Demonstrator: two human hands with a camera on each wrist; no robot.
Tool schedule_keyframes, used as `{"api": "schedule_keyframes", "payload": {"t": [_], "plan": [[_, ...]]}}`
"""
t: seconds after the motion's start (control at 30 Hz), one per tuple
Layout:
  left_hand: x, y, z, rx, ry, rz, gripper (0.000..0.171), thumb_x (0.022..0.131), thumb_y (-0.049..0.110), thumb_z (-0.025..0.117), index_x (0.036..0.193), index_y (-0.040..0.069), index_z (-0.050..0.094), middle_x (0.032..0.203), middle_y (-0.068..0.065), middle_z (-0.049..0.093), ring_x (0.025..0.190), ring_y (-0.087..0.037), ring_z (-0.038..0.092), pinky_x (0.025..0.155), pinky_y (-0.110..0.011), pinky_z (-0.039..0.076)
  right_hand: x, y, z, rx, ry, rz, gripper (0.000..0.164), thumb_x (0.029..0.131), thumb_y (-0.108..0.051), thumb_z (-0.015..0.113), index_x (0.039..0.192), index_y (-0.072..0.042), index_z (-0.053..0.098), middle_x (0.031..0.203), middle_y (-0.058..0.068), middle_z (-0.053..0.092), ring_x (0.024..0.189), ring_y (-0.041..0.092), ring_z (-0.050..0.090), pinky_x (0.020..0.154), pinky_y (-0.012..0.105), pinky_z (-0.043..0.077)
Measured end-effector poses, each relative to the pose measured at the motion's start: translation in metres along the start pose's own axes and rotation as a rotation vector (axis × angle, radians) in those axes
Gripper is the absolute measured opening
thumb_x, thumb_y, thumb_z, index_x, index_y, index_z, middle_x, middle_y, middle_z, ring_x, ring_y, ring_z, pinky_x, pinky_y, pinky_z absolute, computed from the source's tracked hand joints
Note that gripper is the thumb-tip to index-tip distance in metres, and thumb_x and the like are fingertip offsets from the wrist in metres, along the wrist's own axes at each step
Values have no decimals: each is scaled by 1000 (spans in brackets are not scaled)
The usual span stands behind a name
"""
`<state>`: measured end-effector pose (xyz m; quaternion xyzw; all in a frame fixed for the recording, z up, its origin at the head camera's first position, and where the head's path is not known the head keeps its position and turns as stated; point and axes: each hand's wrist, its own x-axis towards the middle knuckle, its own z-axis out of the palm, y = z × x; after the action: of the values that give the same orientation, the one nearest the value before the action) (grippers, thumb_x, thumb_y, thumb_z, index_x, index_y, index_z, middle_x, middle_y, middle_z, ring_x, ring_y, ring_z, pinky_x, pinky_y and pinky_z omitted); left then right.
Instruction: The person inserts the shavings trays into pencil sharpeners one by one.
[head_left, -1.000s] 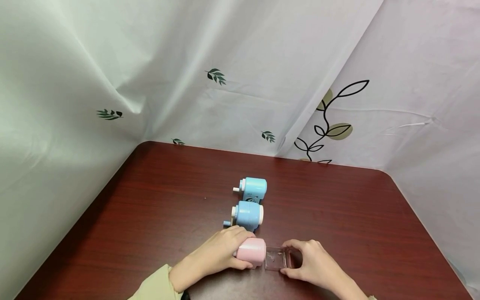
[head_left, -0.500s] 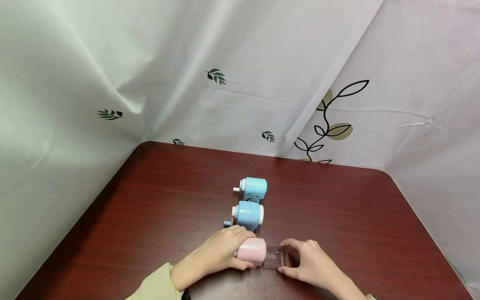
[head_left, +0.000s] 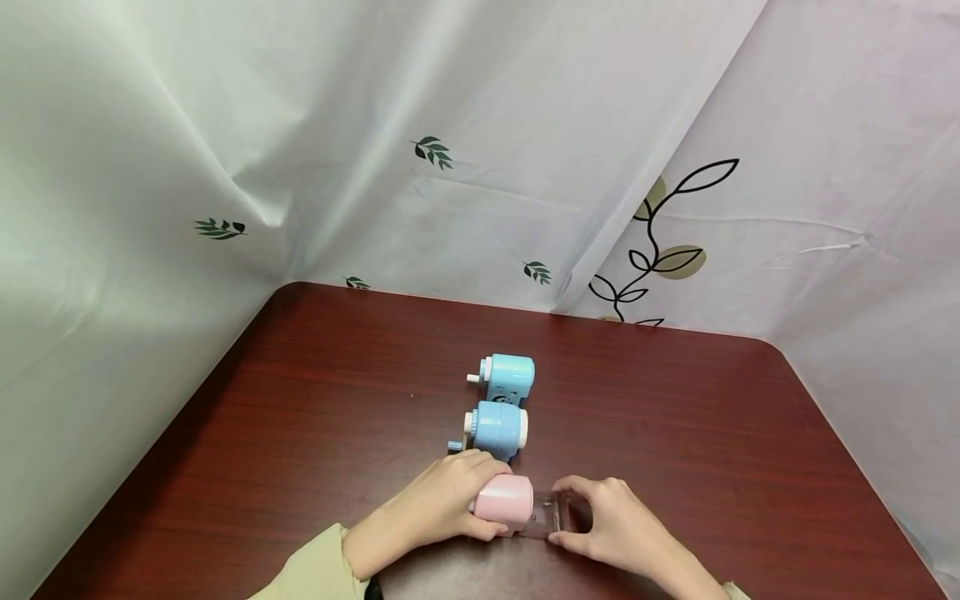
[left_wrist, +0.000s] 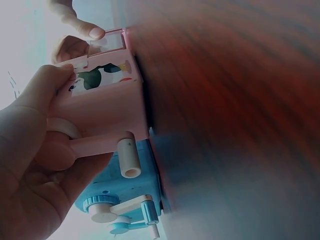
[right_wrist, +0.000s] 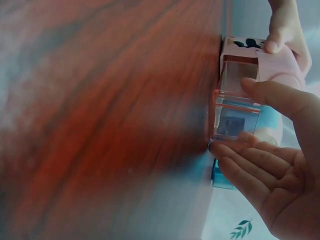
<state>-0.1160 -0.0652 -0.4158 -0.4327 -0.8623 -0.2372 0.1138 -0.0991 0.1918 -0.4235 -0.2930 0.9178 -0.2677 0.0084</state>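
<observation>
A pink crank pencil sharpener (head_left: 504, 502) stands on the table, its body gripped by my left hand (head_left: 446, 498). In the left wrist view its crank handle (left_wrist: 129, 157) faces the camera and a dark printed picture shows on its side. From the sharpener's right side sticks out a clear shavings drawer (head_left: 542, 515), partly inside the body. Thumb and fingers of my right hand (head_left: 617, 527) pinch the drawer by its two sides. In the right wrist view the clear drawer (right_wrist: 237, 112) lines up with the opening in the pink body.
Right behind the pink sharpener stands a blue crank sharpener (head_left: 497, 429) with a white end. Farther back is a light blue sharpener (head_left: 512, 377). All stand on a dark red wooden table (head_left: 712, 417), with a white leaf-print curtain (head_left: 480, 217) around its edges.
My right hand has moved left with the drawer, which sits deeper in the pink sharpener than before. My left hand keeps its grip on the body and has hardly moved.
</observation>
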Motion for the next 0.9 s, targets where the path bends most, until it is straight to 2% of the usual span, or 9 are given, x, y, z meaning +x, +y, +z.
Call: {"api": "schedule_keyframes", "payload": {"t": [0.13, 0.37, 0.73, 0.9], "plan": [[0, 0, 0, 1, -4, -9, 48, 66, 42, 74, 102, 15, 58, 91, 8, 58, 83, -6, 52, 68, -22, 46, 1, 0, 1, 19, -14, 5, 43, 70, -44, 75, 99, -15, 62, 62, -13, 53, 50, -4, 33, 49, 16, 38], [0, 0, -1, -7, -14, -16, 47, 66, 42, 74, 102, 15, 58, 91, 8, 58, 84, -6, 52, 69, -22, 46, 3, -2, 2, 16, -9, -4, 43, 70, -44, 75, 99, -15, 61, 59, -11, 52, 49, -5, 33, 48, 14, 37], [-1, 0, -1, -9, -17, -13, 48, 68, 42, 73, 104, 14, 58, 92, 7, 58, 85, -6, 52, 69, -22, 46, 9, -4, 7, 46, -14, -60, 44, 71, -44, 74, 99, -12, 61, 74, -10, 63, 58, -2, 49, 54, 12, 41], [-2, 0, -1, -12, -26, -16, 48, 69, 42, 73, 105, 14, 58, 93, 7, 58, 86, -6, 51, 70, -22, 46, 11, -5, 9, 52, -10, -64, 43, 70, -42, 75, 98, -12, 62, 72, -12, 60, 56, 0, 47, 53, 10, 39]]}}
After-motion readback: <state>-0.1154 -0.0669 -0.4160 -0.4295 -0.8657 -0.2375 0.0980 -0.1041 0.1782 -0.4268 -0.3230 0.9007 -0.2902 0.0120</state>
